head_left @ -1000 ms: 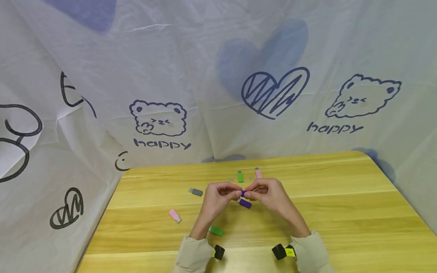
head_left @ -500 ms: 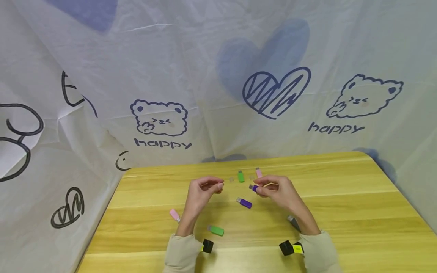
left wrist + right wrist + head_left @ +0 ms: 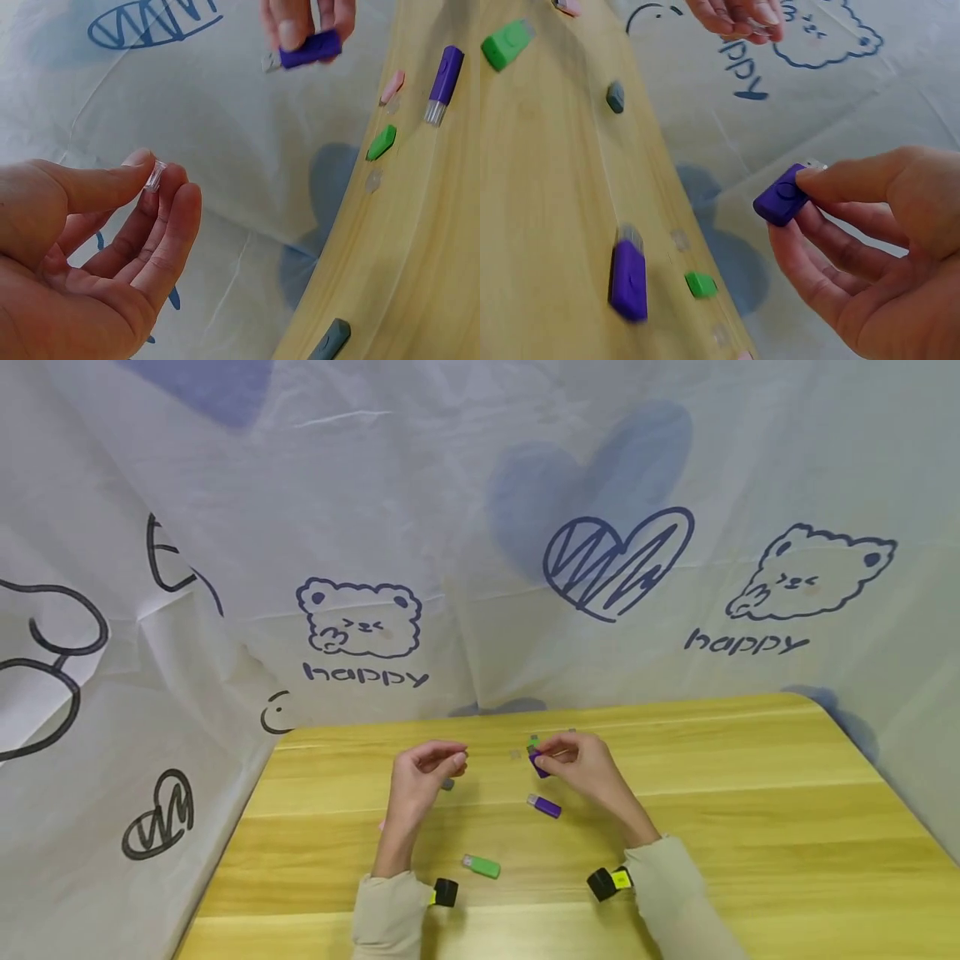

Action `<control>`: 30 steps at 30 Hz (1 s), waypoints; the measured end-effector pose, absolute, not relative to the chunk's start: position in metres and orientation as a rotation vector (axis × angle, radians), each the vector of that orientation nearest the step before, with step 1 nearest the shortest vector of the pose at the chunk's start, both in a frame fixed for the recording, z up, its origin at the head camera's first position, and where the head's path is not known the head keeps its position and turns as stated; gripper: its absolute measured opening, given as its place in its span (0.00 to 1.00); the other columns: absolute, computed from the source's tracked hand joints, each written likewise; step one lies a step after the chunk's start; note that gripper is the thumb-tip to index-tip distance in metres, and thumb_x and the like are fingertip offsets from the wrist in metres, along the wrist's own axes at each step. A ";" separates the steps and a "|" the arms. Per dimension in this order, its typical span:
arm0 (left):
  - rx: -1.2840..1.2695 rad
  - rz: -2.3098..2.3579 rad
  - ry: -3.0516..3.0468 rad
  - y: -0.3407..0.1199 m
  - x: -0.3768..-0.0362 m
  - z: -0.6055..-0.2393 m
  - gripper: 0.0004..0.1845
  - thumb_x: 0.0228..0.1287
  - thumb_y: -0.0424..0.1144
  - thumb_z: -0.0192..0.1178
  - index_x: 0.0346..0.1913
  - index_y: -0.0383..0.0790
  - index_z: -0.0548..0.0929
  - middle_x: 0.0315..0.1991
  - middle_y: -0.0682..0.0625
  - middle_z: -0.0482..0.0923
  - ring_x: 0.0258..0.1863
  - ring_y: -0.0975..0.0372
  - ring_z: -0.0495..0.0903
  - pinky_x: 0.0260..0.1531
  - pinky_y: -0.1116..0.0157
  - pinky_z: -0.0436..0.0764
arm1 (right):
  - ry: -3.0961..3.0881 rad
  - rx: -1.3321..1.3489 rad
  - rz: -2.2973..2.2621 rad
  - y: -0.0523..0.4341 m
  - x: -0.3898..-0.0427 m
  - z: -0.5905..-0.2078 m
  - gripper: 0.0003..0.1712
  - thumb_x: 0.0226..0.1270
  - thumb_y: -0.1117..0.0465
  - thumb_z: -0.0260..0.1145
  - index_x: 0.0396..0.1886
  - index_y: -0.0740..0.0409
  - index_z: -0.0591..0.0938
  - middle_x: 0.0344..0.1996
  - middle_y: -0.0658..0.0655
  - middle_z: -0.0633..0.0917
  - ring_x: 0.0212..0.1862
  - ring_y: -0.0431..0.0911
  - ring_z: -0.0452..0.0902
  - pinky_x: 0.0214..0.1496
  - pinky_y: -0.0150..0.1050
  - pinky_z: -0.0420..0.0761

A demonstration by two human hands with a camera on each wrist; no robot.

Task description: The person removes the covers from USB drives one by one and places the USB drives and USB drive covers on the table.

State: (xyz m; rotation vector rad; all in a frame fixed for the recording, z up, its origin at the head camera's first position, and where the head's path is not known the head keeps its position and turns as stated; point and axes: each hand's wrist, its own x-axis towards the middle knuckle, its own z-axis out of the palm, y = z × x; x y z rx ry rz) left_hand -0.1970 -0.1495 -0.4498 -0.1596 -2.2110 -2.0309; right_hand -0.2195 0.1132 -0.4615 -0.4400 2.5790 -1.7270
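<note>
In the right wrist view my right hand (image 3: 885,247) pinches a purple USB stick (image 3: 781,199) between thumb and fingers, its metal plug bare. My left hand (image 3: 105,247) holds a small clear cap (image 3: 155,176) at its fingertips. The two hands are apart above the table, the left hand (image 3: 420,785) left of the right hand (image 3: 588,768). Between them and nearer the front, a second purple USB stick (image 3: 547,807) lies on the wood, with a clear cap over its plug.
A green USB stick (image 3: 483,867) lies near the front, a grey one (image 3: 447,784) beside my left hand. At the back are another green stick (image 3: 382,142), a pink one (image 3: 391,86) and loose clear caps (image 3: 373,180). A printed cloth (image 3: 480,635) hangs behind the wooden table (image 3: 750,827).
My hands were together on the purple USB stick, then parted, baring its plug. The left hand has drawn further left with the cap; the right has lately shifted slightly left and back.
</note>
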 end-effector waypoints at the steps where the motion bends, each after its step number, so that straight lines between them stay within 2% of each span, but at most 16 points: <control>1: -0.158 -2.037 -2.205 -0.151 -0.198 -0.450 0.07 0.67 0.25 0.67 0.45 0.27 0.88 0.41 0.34 0.87 0.35 0.58 0.88 0.39 0.64 0.88 | 2.561 -0.429 -1.743 0.109 -0.223 -0.461 0.08 0.67 0.68 0.72 0.44 0.64 0.87 0.41 0.60 0.89 0.40 0.52 0.88 0.43 0.44 0.88; 4: -0.146 -2.039 -2.204 -0.153 -0.199 -0.451 0.07 0.67 0.26 0.67 0.45 0.27 0.88 0.41 0.33 0.87 0.34 0.59 0.88 0.38 0.64 0.88 | 2.514 -0.360 -1.789 0.095 -0.237 -0.461 0.08 0.66 0.69 0.73 0.43 0.66 0.87 0.40 0.61 0.88 0.39 0.53 0.88 0.44 0.52 0.88; 7: -0.134 -2.033 -2.198 -0.154 -0.200 -0.451 0.07 0.66 0.25 0.67 0.44 0.26 0.88 0.41 0.33 0.87 0.35 0.56 0.88 0.38 0.64 0.88 | 2.517 -0.288 -1.791 0.080 -0.251 -0.461 0.08 0.66 0.69 0.73 0.43 0.67 0.87 0.39 0.62 0.88 0.37 0.53 0.88 0.44 0.55 0.88; 12: -0.122 -2.032 -2.185 -0.155 -0.201 -0.450 0.06 0.65 0.24 0.67 0.44 0.26 0.88 0.40 0.34 0.87 0.35 0.51 0.89 0.37 0.65 0.88 | 2.584 -0.175 -1.705 0.059 -0.273 -0.464 0.09 0.65 0.70 0.74 0.43 0.67 0.88 0.36 0.62 0.88 0.33 0.50 0.87 0.40 0.49 0.89; 14: -0.121 -2.035 -2.182 -0.155 -0.201 -0.450 0.06 0.65 0.23 0.67 0.44 0.26 0.88 0.40 0.34 0.87 0.34 0.54 0.89 0.37 0.65 0.88 | 2.621 -0.148 -1.640 0.052 -0.280 -0.465 0.09 0.64 0.69 0.75 0.43 0.67 0.88 0.35 0.62 0.89 0.32 0.52 0.87 0.36 0.45 0.89; 19: -0.117 -2.035 -2.183 -0.157 -0.200 -0.450 0.06 0.65 0.23 0.67 0.44 0.25 0.87 0.40 0.34 0.87 0.33 0.60 0.88 0.37 0.66 0.88 | 2.720 -0.106 -1.456 0.034 -0.295 -0.470 0.09 0.62 0.66 0.77 0.40 0.65 0.89 0.32 0.60 0.89 0.29 0.50 0.86 0.27 0.35 0.81; 21: -0.113 -2.032 -2.185 -0.158 -0.200 -0.451 0.06 0.65 0.23 0.67 0.44 0.25 0.88 0.41 0.34 0.87 0.33 0.59 0.88 0.37 0.66 0.88 | 2.760 -0.100 -1.380 0.027 -0.301 -0.472 0.09 0.61 0.65 0.78 0.39 0.65 0.89 0.33 0.59 0.90 0.30 0.47 0.84 0.28 0.34 0.81; 25: -0.099 -2.021 -2.195 -0.159 -0.200 -0.452 0.06 0.65 0.24 0.67 0.43 0.26 0.88 0.41 0.35 0.87 0.33 0.59 0.88 0.36 0.67 0.88 | 2.841 -0.114 -1.236 0.019 -0.309 -0.476 0.08 0.58 0.64 0.79 0.35 0.63 0.89 0.34 0.59 0.89 0.34 0.50 0.83 0.35 0.39 0.83; 30: -0.100 -1.993 -2.203 -0.161 -0.200 -0.453 0.06 0.66 0.24 0.67 0.43 0.25 0.87 0.40 0.35 0.87 0.32 0.60 0.88 0.35 0.68 0.87 | 2.908 -0.162 -1.079 0.012 -0.313 -0.481 0.07 0.60 0.65 0.77 0.25 0.62 0.87 0.25 0.56 0.87 0.31 0.50 0.82 0.39 0.44 0.83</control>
